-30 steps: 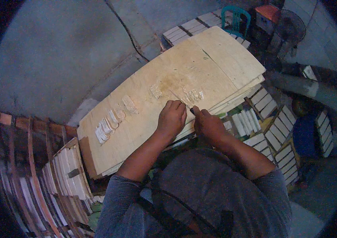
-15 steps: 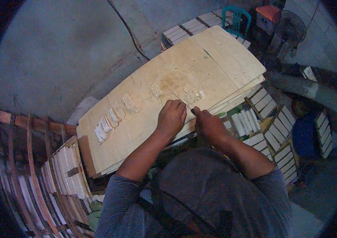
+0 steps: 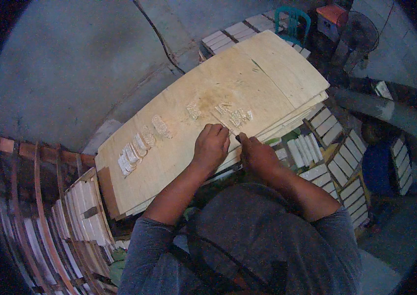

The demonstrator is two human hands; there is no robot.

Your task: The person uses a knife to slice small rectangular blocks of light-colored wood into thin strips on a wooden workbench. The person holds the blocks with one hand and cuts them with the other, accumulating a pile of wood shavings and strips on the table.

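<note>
My right hand point(image 3: 258, 156) is closed round the dark handle of a knife point(image 3: 238, 138), whose thin blade points away over the board. Close beside the blade, my left hand point(image 3: 211, 146) has its fingers curled and pressed down at the near edge of the wooden board point(image 3: 277, 64). Whatever lies under those fingers is hidden. Just beyond the knife lies a loose cluster of pale, thin slices point(image 3: 238, 117). Farther left are a small bunch of slices point(image 3: 193, 110), another bunch point(image 3: 161, 126) and an overlapping row of slices point(image 3: 132, 153).
Trays of white blocks point(image 3: 351, 162) stand to the right, with a blue drum point(image 3: 383, 167) beyond. More white blocks point(image 3: 240, 32) lie behind the board, near a green chair point(image 3: 293, 22) and a standing fan point(image 3: 358, 34). At left is a slatted rack point(image 3: 41, 206).
Some slices beyond the knife have spread farther away and to the left. Both hands stay in nearly the same place.
</note>
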